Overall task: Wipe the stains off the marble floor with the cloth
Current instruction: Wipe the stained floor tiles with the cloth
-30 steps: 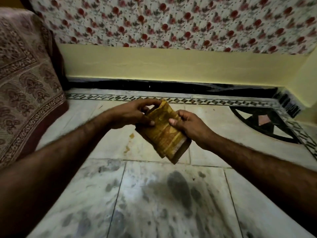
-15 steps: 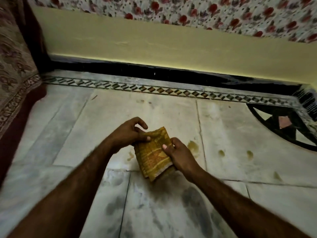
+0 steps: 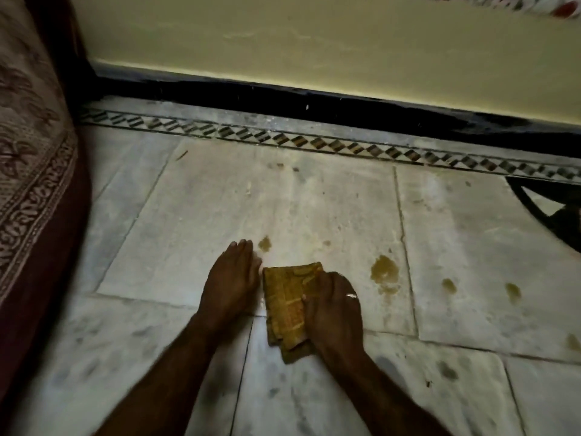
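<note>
A folded yellow-brown patterned cloth (image 3: 284, 305) lies on the pale marble floor (image 3: 204, 221). My right hand (image 3: 333, 309), with a ring on one finger, presses on the cloth's right side and grips it. My left hand (image 3: 231, 280) rests flat on the floor just left of the cloth, fingers together, holding nothing. Yellowish stains mark the marble: a small stain (image 3: 264, 243) beyond my left hand, a larger stain (image 3: 384, 272) to the right of the cloth, and two smaller stains (image 3: 449, 285) (image 3: 513, 292) further right.
A patterned fabric-covered piece of furniture (image 3: 31, 184) stands along the left edge. A yellow wall (image 3: 314, 42) with a black skirting (image 3: 283, 102) runs across the back. A diamond inlay border (image 3: 283, 141) and a dark floor motif (image 3: 553, 212) lie ahead and right.
Both hands came down from mid-air to the floor. The cloth now lies on the marble under my right hand, and my left hand has let go of it and lies flat beside it.
</note>
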Demonstrator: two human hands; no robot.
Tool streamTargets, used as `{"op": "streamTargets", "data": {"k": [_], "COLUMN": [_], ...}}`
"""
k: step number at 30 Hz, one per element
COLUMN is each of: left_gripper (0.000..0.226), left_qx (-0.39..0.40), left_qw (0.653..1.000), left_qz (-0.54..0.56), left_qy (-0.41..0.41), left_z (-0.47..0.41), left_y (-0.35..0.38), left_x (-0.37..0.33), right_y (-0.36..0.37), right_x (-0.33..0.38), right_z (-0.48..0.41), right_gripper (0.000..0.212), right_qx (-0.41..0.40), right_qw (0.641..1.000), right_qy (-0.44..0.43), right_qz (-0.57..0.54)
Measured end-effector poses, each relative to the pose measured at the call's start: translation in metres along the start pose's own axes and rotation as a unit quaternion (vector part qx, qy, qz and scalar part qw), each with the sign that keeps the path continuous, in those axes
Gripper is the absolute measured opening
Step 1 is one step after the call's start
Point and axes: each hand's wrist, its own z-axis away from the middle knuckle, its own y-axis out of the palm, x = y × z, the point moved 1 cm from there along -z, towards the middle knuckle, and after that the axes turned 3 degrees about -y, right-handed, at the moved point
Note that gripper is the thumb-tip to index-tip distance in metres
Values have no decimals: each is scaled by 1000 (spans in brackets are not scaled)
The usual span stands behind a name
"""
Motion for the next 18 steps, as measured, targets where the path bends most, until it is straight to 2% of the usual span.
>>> {"op": "streamTargets", "data": {"k": [2,6,9,13,18], "left_gripper": [76,67,68,69,70], "left_qx": [17,-8,-10,-12,-27], "left_qw": [998,990,990,989,988], "left_qz": [-58,-122,-119,-124,-123], "left_qy": [18,72,75,85,93], "left_z": [10,19,18,20,18], "left_y": [18,36,36,36,39], "left_x": [27,46,47,48,50], "right_y": [20,47,51,49,59], "right_x": [11,22,23,27,31], "right_z": [-4,-2,-3,-28,-79], "right_gripper": [53,56,61,66,64], "right_qx": [0,18,48,31,31], "right_qw": [996,987,983,993,995], "right_qy": [-82,-145,-151,-101,-88], "right_qz": [16,70,88,42,42]}}
